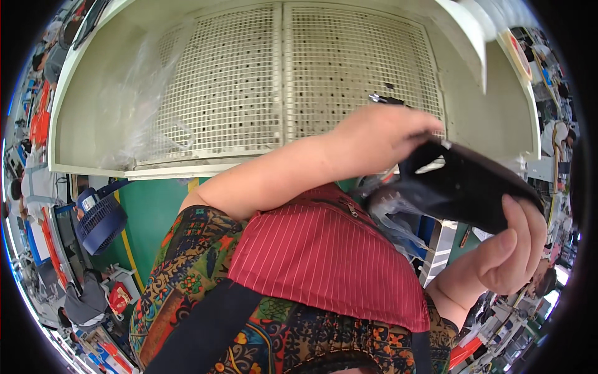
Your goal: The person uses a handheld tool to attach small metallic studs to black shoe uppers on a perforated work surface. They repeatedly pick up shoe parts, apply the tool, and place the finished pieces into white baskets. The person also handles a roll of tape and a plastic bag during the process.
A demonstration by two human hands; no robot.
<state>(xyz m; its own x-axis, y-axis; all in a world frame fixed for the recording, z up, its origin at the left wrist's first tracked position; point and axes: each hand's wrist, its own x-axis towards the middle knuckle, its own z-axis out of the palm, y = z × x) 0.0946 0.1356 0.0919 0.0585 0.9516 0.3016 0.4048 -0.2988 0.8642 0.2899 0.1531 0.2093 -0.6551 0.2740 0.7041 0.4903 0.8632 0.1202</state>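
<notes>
A long, glossy black curved shell (474, 187), perhaps plastic, is held up at the right between my two hands, over the front edge of the bench. My left hand (389, 134) reaches across and is closed on its near-left end; its fingertips are partly hidden and blurred. At the lower right end, my right hand (514, 249) grips the shell's edge, with the fingers curled round it. The shell's exact kind does not show. A light opening or reflection appears near its left end.
Ahead stands a pale bench with a perforated grate (224, 87). Crumpled clear plastic film (146, 93) lies on its left side, and a small black pen-like tool (386, 98) on the right. Clear plastic (398, 221) hangs below the shell. A blue fan (99, 218) stands at left.
</notes>
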